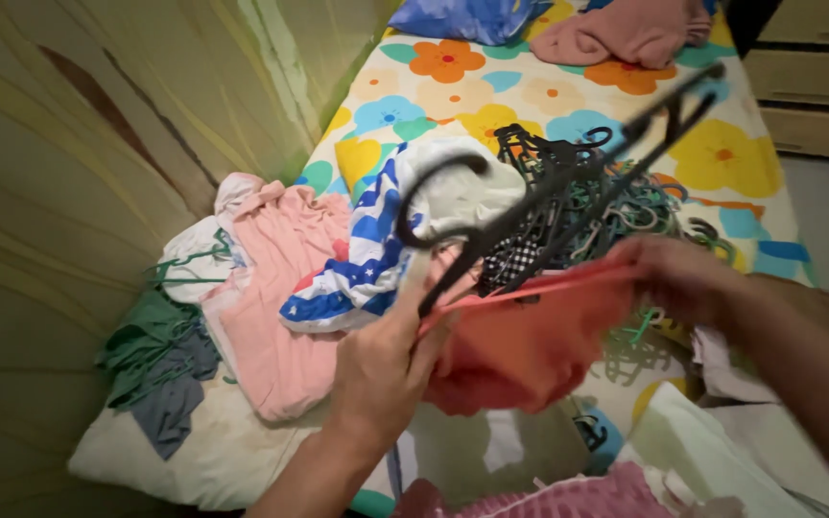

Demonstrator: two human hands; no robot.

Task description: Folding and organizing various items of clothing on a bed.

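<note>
Black hanger (549, 182) and orange garment (520, 345): left hand (386, 369) grips both, raised; right hand (678, 273) pinches the garment's edge.

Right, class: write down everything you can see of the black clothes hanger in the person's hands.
The black hanger looks like thin plastic, with a curved hook at its lower left end and a long arm running up to the right, so it lies tilted, held in the air above the flowered bed sheet. The left hand holds it just below the hook. An orange-red garment hangs against it, its strap pulled taut by the right hand. A heap of hangers lies behind.
</note>
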